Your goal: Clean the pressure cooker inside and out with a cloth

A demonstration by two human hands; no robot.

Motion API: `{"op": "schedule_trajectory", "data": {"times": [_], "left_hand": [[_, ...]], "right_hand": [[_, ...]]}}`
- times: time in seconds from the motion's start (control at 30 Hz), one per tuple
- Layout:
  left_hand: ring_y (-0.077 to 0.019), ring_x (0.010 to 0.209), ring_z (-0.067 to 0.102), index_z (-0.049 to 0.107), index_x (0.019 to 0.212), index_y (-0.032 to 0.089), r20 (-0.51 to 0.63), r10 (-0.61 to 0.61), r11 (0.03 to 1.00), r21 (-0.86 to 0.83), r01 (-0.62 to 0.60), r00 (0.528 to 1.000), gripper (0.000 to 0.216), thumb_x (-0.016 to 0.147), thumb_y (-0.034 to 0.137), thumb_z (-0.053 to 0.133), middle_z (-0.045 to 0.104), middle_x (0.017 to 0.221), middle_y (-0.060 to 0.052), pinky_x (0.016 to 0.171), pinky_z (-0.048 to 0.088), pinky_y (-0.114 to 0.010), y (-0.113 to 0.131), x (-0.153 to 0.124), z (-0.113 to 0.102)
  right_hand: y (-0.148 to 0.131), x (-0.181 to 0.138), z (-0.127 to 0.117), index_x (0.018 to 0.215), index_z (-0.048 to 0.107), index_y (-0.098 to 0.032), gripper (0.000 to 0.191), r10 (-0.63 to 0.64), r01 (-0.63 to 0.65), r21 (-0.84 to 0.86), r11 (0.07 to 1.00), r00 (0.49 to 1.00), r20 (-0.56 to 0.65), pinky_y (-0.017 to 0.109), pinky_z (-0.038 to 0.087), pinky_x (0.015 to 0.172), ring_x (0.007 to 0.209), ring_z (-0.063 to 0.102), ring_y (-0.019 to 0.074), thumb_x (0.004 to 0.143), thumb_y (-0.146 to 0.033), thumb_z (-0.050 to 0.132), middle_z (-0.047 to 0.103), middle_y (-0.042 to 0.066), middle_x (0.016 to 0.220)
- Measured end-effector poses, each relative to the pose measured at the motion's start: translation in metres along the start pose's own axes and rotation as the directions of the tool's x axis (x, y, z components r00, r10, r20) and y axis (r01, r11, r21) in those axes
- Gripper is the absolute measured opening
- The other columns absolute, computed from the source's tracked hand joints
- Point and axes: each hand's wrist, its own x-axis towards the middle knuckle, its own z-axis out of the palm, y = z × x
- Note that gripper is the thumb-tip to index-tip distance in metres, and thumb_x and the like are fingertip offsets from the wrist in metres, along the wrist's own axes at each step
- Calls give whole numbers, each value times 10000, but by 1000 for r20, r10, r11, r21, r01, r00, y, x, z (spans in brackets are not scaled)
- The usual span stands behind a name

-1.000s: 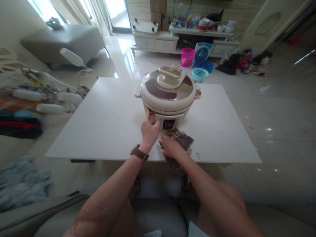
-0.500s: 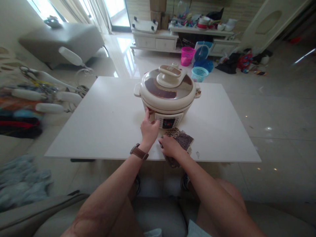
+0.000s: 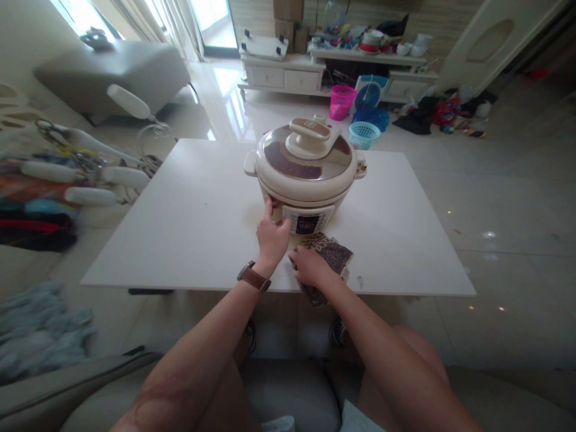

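Observation:
A cream electric pressure cooker [image 3: 306, 174] with its lid on stands in the middle of a white table [image 3: 189, 228]. My left hand [image 3: 271, 237], with a brown watch on the wrist, rests against the cooker's lower front left, thumb up along its side and fingers curled beside the control panel. Just in front of the cooker lies a brown patterned cloth [image 3: 330, 255], and my right hand [image 3: 309, 267] is closed on its near edge at the table's front.
A clothes rack with white hangers and scissors [image 3: 81, 168] stands to the left. A grey ottoman [image 3: 112, 75] sits at the back left. Pink [image 3: 341, 103] and blue [image 3: 363, 135] baskets are on the floor behind the table, before a cluttered white cabinet [image 3: 288, 75].

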Motion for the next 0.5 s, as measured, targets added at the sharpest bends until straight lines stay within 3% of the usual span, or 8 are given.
{"op": "schedule_trajectory", "data": {"times": [0.5], "left_hand": [[-315,1350,633,404,1623,201,-5,26,1000,10,-26,1000,827,849,249,693,637,1495,-116,1086,546,-388,0,-1,1]], "right_hand": [[1,1,3,1145,662,-188,271,-6,6,-6,1000,1000,-21,335,511,821,981,710,269,893,-160,567,671,145,1175]]}}
